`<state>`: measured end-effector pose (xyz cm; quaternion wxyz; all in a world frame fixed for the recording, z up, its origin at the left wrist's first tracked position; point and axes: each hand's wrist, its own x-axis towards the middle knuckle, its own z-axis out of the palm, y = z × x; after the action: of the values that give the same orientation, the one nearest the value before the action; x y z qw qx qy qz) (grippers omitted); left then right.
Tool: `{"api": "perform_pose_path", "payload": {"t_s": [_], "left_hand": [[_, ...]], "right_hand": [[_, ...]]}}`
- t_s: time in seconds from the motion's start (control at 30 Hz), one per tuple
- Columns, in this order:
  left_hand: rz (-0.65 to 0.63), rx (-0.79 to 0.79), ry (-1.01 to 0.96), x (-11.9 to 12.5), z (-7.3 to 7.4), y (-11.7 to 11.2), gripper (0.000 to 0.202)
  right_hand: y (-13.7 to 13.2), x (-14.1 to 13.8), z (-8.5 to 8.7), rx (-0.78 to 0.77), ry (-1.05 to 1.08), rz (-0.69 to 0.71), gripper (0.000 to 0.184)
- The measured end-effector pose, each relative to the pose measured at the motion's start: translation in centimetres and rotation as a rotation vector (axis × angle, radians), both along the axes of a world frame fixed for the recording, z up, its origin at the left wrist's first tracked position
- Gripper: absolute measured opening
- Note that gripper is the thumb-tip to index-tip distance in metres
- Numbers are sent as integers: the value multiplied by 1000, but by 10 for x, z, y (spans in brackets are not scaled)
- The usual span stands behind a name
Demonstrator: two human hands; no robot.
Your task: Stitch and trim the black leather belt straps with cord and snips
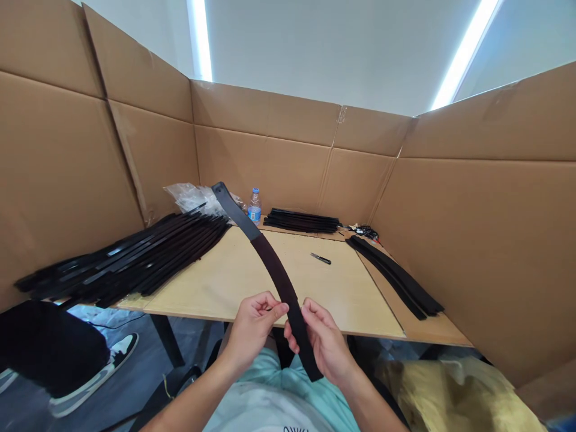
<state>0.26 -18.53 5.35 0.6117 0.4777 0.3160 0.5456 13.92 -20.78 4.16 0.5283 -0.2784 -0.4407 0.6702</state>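
Note:
A long, curved black strip (274, 264) slants up and away from my lap, over the front edge of the table. Its far end is smooth with a small hole near the tip, while a darker, fabric-like covering wraps the nearer part. My left hand (256, 327) is closed, thumb and fingers pinching the strip's left edge. On the opposite edge, my right hand (326, 339) grips it lower down, with fingertips partly behind it. The strip's near end hangs below both hands.
Many dark strips (148, 252) lie at left, with more at the back (301, 220) and right (391, 276). Small snips (321, 258), a water bottle (254, 207) and plastic bags (193, 198) rest on the table. Cardboard walls (288, 162) surround it. Someone's shoe (94, 375) shows at lower left.

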Motion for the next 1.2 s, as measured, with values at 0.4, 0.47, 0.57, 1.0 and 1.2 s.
{"api": "perform_pose_path", "payload": {"t_s": [0.4,0.47,0.57,1.0,1.2], "left_hand": [[-109,-29,-55,-4,-5,2,32],[-104,-48,-49,-4,-5,0,31],[-92,-69,-26,-4,-6,-2,36],[50,-38,8,-3,-9,5,39],[-81,-50,-48,-2,-7,3,32]], "right_hand": [[8,7,-7,218,-234,-52,28],[6,5,-6,199,-222,-39,30],[4,3,-8,147,-195,-7,42],[9,7,-9,184,-47,-41,29],[7,5,-9,196,-162,-3,31]]}}
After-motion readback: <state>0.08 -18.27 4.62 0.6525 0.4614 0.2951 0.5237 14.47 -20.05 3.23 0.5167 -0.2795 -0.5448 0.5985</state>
